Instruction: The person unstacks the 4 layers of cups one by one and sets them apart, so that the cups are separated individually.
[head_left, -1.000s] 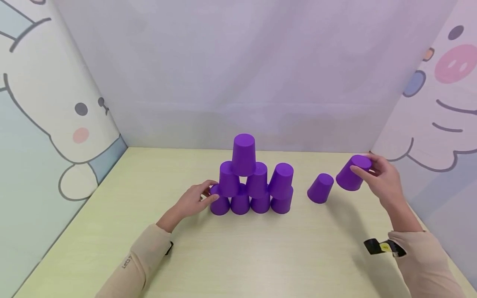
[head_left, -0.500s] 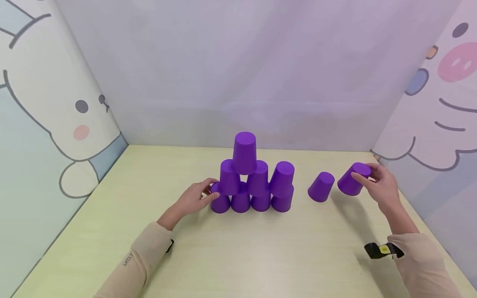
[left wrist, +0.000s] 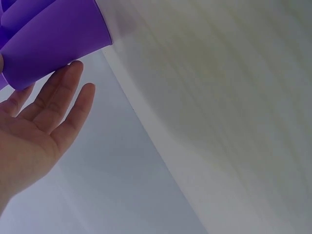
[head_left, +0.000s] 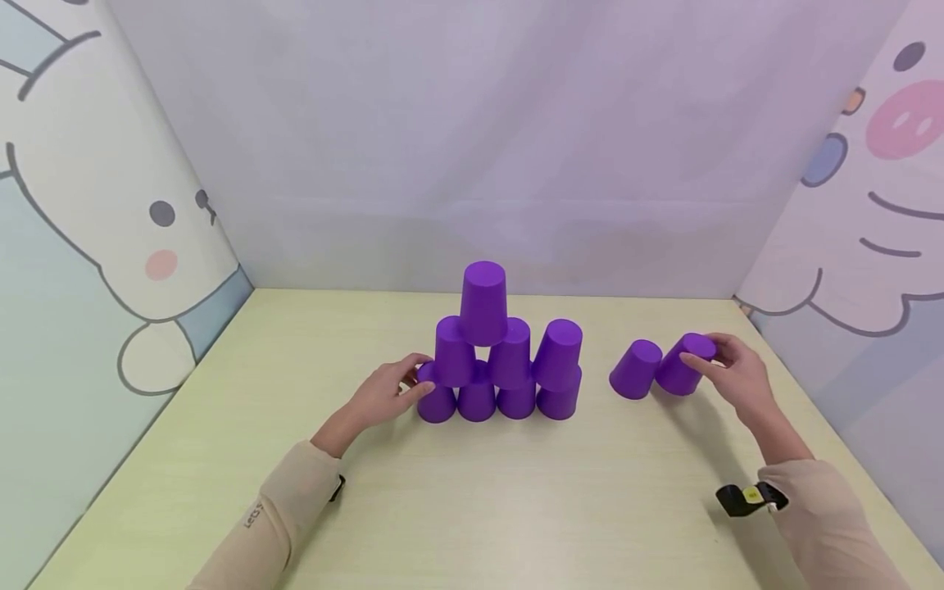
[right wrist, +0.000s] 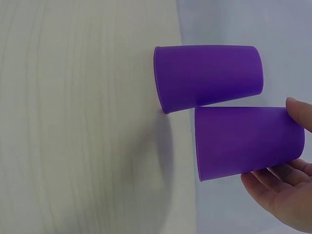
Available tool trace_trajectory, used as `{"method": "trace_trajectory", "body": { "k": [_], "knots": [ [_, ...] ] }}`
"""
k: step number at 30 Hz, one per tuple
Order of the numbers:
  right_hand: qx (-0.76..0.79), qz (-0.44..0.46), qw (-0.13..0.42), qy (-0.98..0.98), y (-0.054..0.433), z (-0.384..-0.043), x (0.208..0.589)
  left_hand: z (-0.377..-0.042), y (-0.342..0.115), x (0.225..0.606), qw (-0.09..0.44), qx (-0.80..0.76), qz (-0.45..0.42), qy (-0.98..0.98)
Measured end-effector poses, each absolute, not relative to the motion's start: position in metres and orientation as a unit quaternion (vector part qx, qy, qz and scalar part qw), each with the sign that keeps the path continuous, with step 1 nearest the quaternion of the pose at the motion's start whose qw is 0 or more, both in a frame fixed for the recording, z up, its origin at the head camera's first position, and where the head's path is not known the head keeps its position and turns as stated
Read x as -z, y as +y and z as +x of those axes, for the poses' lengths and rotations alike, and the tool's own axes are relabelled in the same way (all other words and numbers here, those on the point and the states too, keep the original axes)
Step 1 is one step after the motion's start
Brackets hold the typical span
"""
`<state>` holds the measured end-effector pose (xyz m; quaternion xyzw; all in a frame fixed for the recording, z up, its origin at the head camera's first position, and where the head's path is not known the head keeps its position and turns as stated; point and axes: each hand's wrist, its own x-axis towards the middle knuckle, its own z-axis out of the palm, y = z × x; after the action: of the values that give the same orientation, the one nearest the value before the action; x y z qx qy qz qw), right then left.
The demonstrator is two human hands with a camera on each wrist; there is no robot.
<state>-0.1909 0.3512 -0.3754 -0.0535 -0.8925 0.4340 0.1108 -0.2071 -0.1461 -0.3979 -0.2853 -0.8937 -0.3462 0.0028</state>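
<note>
Several upside-down purple cups form a stepped stack. The bottom row's leftmost cup (head_left: 437,405) is between the thumb and fingers of my left hand (head_left: 385,396); in the left wrist view, its fingertips (left wrist: 75,68) lie along the cup's side. Above the row are three cups, the rightmost one (head_left: 558,354) tilted a little, with a single cup (head_left: 483,303) on top. My right hand (head_left: 737,378) grips another upside-down cup (right wrist: 248,141) near its base, thumb on one side and fingers on the other. This cup is close beside a loose upside-down cup (right wrist: 207,75).
The pale wooden table (head_left: 472,508) runs back to a whitish cloth wall (head_left: 472,147). Side panels with cartoon animals stand left (head_left: 88,246) and right (head_left: 878,205). A dark strap (head_left: 751,496) is on the right sleeve.
My right hand has lowered its cup and brought it left, close to the loose cup. The left hand and the stack look unchanged.
</note>
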Motion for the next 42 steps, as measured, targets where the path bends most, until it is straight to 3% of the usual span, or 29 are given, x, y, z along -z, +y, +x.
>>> {"method": "trace_trajectory", "body": {
  "k": [29,42],
  "knots": [
    [-0.400,-0.009,0.045,-0.915,0.356,-0.186,0.386,-0.206,-0.146,0.398,0.008,0.349,-0.292,-0.891],
    [-0.400,-0.003,0.082,-0.913,0.352,-0.180,0.361,-0.206,-0.146,0.398,0.004,0.349,-0.292,-0.891]
  ]
}}
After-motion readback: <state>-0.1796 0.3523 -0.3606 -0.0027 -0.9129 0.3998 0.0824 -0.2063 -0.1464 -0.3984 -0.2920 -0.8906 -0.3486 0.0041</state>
